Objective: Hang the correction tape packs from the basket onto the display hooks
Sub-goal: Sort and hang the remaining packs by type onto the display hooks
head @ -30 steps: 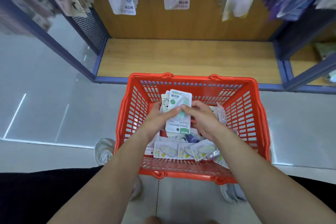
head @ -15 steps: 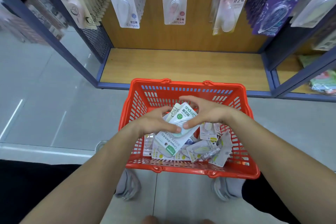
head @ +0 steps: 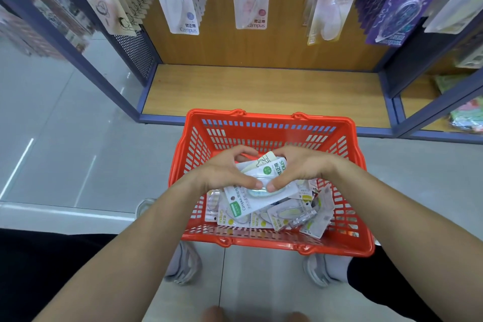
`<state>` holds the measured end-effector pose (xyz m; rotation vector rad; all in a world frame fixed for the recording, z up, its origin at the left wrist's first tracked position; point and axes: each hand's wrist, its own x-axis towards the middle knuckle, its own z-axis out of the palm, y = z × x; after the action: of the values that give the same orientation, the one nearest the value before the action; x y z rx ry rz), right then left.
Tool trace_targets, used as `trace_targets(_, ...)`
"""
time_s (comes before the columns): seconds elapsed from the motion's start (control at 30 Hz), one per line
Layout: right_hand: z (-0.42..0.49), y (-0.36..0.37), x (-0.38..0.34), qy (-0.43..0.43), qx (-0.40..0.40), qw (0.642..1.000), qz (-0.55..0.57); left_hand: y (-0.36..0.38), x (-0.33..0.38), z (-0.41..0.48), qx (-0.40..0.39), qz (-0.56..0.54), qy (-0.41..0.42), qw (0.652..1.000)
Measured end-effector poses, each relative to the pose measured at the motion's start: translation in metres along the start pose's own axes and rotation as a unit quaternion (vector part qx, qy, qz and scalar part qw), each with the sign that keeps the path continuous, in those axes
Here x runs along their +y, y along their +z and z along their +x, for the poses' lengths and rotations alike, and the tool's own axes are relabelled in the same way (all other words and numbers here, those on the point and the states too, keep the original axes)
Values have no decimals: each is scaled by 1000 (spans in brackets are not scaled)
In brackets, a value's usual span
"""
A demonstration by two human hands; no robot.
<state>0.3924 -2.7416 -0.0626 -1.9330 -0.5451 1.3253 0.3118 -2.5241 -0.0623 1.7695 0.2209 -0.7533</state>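
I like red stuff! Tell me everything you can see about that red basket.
The basket is bright red plastic, with slotted walls and a thick rim. It stands upright on the pale floor before the wooden shelf. Loose tape packs lie jumbled inside. The left hand and right hand hold a pack over it.

We see 2 grey shoes point(head: 183, 264) on the glossy floor point(head: 78, 151), a wooden shelf board point(head: 261, 91) ahead, and a blue post point(head: 78, 59) to its left.

Slotted orange plastic basket point(head: 264, 136), glossy blister-plastic tape packs point(head: 261, 198), matt wood-grain shelf point(head: 261, 89), glossy floor tiles point(head: 65, 138)
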Motion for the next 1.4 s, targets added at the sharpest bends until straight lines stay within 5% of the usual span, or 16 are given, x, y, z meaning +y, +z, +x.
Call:
trace_targets(0.27,7,8,15,6,106,991,78,4,-8,15,191,-80,66,976)
trace_targets(0.6,7,16,3,-3,13,1000,7,13,6,18,119,18,95,988)
trace_targets(0.9,9,35,5,-35,118,979,161,6,12,25,185,-42,94,977)
trace_targets(1.03,12,36,5,-40,178,954,239,8,20,20,242,-175,79,951)
trace_targets(1.23,1,37,-26,-113,213,914,328,10,40,-2,177,-249,53,951)
trace_targets(1.4,-14,39,-67,-162,272,894,317,1,63,-24,211,-271,86,935)
